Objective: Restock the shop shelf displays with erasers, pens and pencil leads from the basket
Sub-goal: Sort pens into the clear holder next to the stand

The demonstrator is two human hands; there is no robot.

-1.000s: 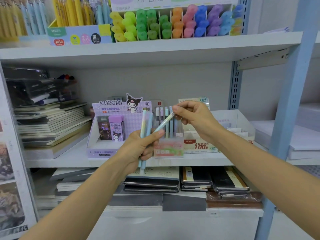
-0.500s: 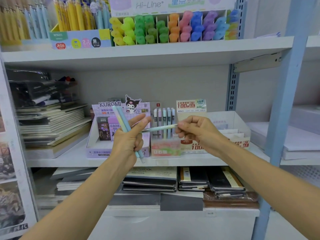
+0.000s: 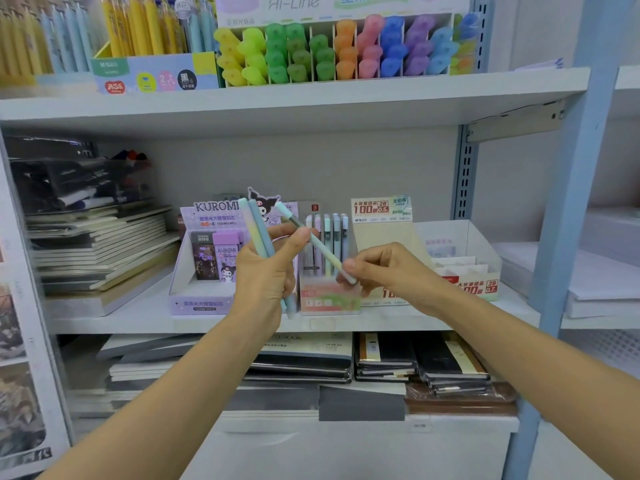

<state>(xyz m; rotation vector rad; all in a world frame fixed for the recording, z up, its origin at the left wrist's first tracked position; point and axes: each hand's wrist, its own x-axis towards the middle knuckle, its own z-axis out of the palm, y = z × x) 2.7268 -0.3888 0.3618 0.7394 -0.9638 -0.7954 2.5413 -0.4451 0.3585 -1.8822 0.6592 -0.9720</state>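
The left hand (image 3: pixel 265 271) has its fingers curled tight round two slim, smooth pastel pens (image 3: pixel 259 237). The right hand (image 3: pixel 391 271) pinches a slanted third pen (image 3: pixel 320 244) at its lower end, in front of the clear pen box (image 3: pixel 329 299) on the shelf (image 3: pixel 121 320).

The pens (image 3: pixel 258 233) fade from pastel yellow to blue, the Kuromi box (image 3: pixel 199 303) is lilac, and the highlighters (image 3: pixel 346 50) run yellow, green, orange, pink, blue, purple.

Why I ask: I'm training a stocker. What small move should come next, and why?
Probably the right hand tips the slanted pen upright and lowers it into the pen display behind: it pinches that pen's lower end, while the left hand grips two other pens.
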